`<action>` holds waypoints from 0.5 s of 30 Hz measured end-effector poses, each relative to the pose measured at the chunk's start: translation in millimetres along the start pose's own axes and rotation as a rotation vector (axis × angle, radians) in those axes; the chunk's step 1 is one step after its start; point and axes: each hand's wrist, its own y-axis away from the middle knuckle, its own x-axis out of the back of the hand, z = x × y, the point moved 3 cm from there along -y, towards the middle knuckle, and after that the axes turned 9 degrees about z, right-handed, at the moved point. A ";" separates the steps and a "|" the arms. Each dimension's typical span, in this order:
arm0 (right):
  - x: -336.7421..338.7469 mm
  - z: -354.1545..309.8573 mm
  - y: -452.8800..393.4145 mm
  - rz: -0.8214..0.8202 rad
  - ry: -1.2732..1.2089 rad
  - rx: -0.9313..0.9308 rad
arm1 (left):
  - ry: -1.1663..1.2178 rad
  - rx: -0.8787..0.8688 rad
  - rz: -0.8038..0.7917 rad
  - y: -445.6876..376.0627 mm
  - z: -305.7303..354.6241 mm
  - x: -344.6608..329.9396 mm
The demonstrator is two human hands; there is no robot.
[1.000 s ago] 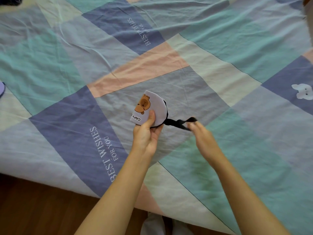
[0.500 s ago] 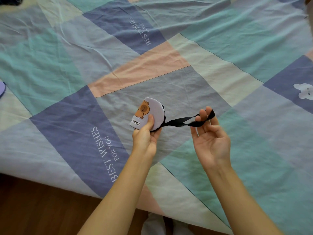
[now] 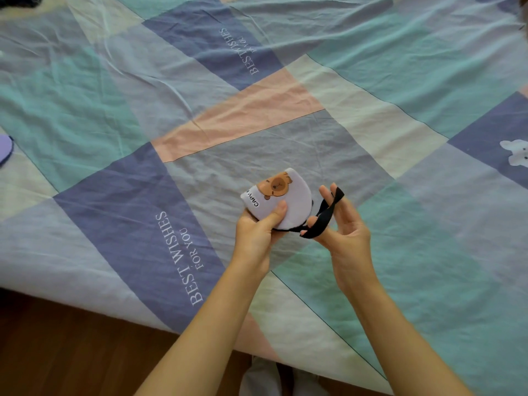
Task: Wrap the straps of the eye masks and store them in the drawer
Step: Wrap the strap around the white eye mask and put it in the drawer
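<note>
A folded white eye mask [image 3: 291,201] with a brown capybara print is held above the bed by my left hand [image 3: 258,232], thumb pressed on its front. Its black strap [image 3: 323,220] runs out from the mask's lower right edge and loops over the fingers of my right hand [image 3: 344,224], which is palm-up just right of the mask. The strap is twisted and slack near the mask. A second, purple eye mask [image 3: 5,150] shows partly at the far left edge. No drawer is in view.
The bed is covered by a patchwork sheet [image 3: 257,115] in teal, purple, pink and grey. Its near edge runs diagonally across the bottom left, with brown wooden floor [image 3: 71,352] below. A dark object [image 3: 20,0] lies at the top left corner.
My right hand has brought the strap in close to the mask, from stretched out to the right to looped beside it. The mask has tilted slightly in my left hand.
</note>
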 end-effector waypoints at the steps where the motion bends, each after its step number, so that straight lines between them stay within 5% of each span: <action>1: -0.1 -1.4 0.5 -0.023 0.021 0.019 | -0.053 -0.038 -0.051 2.4 2.0 -0.6; 9: -0.5 -2.3 8.7 -0.150 0.225 0.041 | -0.495 -0.161 -0.438 10.7 16.6 -2.1; 15: -2.5 -10.5 10.6 -0.135 0.254 0.000 | -0.551 -0.082 -0.525 12.5 18.6 4.1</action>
